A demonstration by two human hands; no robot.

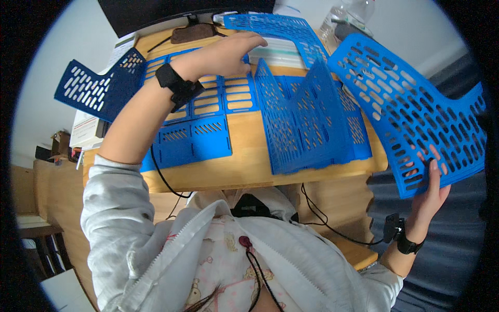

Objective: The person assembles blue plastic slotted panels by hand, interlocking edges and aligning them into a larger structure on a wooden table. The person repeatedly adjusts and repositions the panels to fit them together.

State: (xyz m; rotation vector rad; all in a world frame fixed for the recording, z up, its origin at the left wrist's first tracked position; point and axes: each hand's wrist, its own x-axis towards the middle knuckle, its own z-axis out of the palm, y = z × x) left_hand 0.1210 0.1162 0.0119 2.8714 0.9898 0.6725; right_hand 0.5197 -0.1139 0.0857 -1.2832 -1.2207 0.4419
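Note:
On the right, my right hand (434, 182) grips the lower corner of a large blue perforated plastic panel (403, 96) with a curved cut-out, holding it tilted off the table. My left hand (228, 54) reaches over the far part of the table, its fingers stretched out and nothing visible in them. Beside it stands a blue slotted file holder (278, 125), with two upright perforated walls on a flat base. Below the left forearm lie flat blue slotted panels (195, 141). Another cut-out panel (86, 88) rises at the table's left edge. The forearm hides some of this area.
A further blue panel (280, 23) lies at the back, beside a black monitor (182, 13). Clear plastic bottles (338, 18) stand at the back right. A brown object (192, 34) sits under the monitor. Black cables hang in front of the wooden table (244, 166); a dark curtain (447, 234) borders the right.

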